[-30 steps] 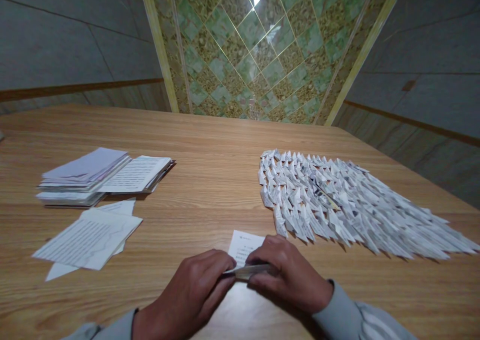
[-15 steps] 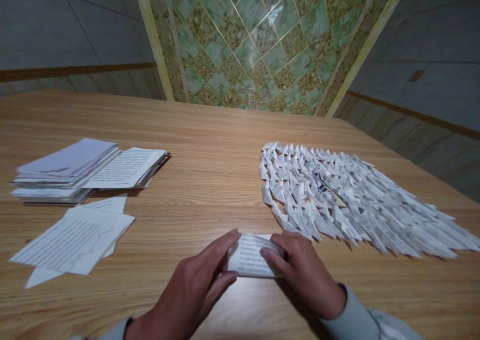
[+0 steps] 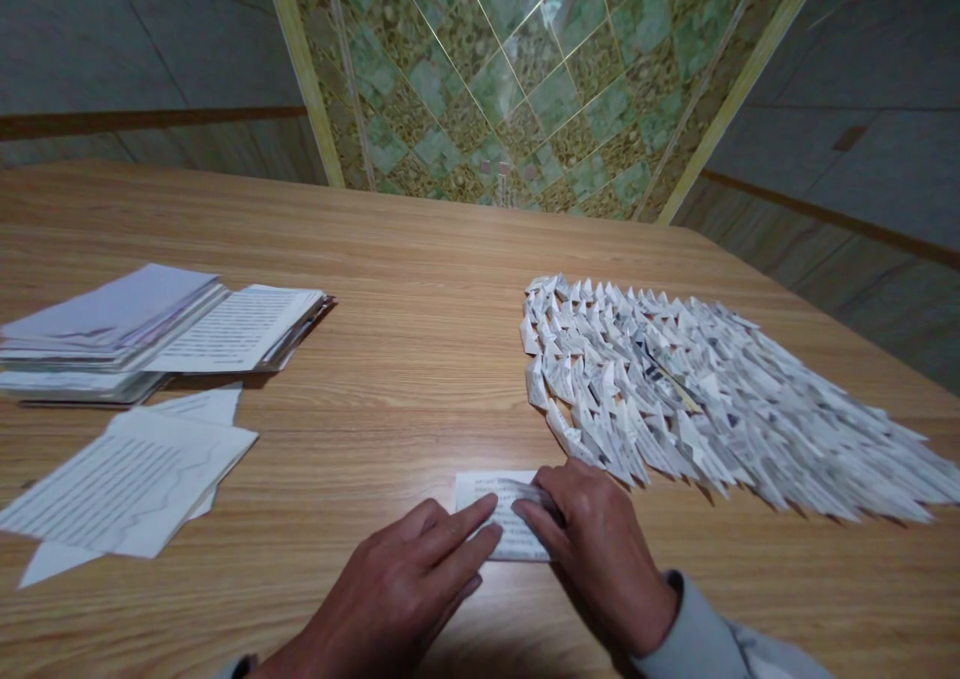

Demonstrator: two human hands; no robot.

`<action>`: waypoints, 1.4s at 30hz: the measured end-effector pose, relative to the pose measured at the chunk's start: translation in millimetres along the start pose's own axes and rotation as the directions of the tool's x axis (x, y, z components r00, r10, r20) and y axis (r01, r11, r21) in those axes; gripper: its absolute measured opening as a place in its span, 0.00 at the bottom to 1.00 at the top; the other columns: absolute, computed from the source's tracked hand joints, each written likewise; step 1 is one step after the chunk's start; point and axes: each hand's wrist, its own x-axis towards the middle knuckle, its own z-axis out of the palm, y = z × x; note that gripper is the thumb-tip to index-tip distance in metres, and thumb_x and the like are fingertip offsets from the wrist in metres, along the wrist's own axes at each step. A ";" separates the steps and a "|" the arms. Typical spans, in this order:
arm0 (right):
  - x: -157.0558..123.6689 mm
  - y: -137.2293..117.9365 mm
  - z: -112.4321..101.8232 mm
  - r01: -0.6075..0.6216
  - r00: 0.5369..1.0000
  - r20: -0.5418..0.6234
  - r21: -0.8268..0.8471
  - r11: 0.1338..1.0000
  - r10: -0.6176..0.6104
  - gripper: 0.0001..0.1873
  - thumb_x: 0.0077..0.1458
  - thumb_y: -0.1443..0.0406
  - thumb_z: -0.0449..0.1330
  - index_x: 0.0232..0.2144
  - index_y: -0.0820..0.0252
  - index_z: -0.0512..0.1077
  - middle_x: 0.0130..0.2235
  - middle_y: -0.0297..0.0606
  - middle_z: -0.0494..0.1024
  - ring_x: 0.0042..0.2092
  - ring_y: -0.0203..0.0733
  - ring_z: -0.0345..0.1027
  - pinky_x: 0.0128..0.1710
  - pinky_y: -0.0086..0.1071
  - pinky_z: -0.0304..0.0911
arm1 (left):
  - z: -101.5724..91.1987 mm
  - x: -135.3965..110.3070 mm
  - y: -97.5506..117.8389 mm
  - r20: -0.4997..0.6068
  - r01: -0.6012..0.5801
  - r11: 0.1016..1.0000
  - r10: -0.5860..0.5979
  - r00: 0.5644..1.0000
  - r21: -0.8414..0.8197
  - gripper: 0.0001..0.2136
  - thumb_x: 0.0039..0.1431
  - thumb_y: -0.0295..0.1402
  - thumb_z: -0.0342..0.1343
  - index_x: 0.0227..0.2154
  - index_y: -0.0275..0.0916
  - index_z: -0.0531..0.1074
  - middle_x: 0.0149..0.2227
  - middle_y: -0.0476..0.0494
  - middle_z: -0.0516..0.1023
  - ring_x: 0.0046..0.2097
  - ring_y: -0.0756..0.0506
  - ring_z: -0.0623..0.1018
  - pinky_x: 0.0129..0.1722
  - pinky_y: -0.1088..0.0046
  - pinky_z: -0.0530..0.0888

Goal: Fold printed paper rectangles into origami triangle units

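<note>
A small folded sheet of printed paper [image 3: 474,486] lies on the table in front of me, between my hands. My right hand [image 3: 596,539] pinches its right side between thumb and fingers, where a flap curls up. My left hand [image 3: 409,579] rests with stretched fingers on the paper's left part, fingertips touching the print. The paper's lower left corner is hidden under those fingers. Close beyond my right hand stand many folded paper boats [image 3: 675,389], packed in rows.
A stack of papers [image 3: 112,309] sits at the left, with a printed stack [image 3: 240,329] against it. Nearer to me lie loose printed sheets [image 3: 135,479], overlapping. The wooden table [image 3: 390,299] reaches back to a tiled green wall panel [image 3: 495,89].
My left hand has moved from holding the paper's left edge to lying across its face. The paper now lies flatter, with its right flap lifted. The view has shifted slightly.
</note>
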 end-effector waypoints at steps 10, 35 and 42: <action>3.1 -3.4 0.0 -0.001 1.000 -0.023 -0.087 0.996 -0.001 0.10 0.56 0.66 0.66 0.25 0.58 0.71 0.26 0.35 0.74 0.30 0.43 0.68 0.30 0.31 0.47 | 10.7 -1.0 2.4 0.069 -0.039 0.995 0.034 0.997 0.086 0.21 0.60 0.22 0.53 0.55 0.42 0.70 0.58 0.40 0.76 0.34 0.43 0.74 0.27 0.67 0.75; -48.4 -20.3 10.3 0.392 0.869 -0.251 -0.175 0.903 -0.426 0.19 0.65 0.63 0.55 0.55 0.65 0.70 0.54 0.46 0.77 0.52 0.50 0.70 0.54 0.43 0.62 | -9.8 7.3 11.6 0.316 0.055 0.991 -0.091 0.944 0.120 0.23 0.62 0.32 0.62 0.58 0.51 0.67 0.64 0.50 0.69 0.40 0.41 0.72 0.37 0.62 0.67; -67.3 -6.6 15.4 0.402 0.898 -0.066 -0.284 0.871 -0.436 0.33 0.61 0.56 0.59 0.63 0.67 0.62 0.63 0.49 0.66 0.62 0.50 0.64 0.59 0.43 0.58 | -14.4 9.2 11.8 0.351 0.057 0.989 -0.103 0.931 0.140 0.29 0.60 0.31 0.63 0.62 0.53 0.63 0.65 0.49 0.68 0.41 0.40 0.73 0.37 0.61 0.67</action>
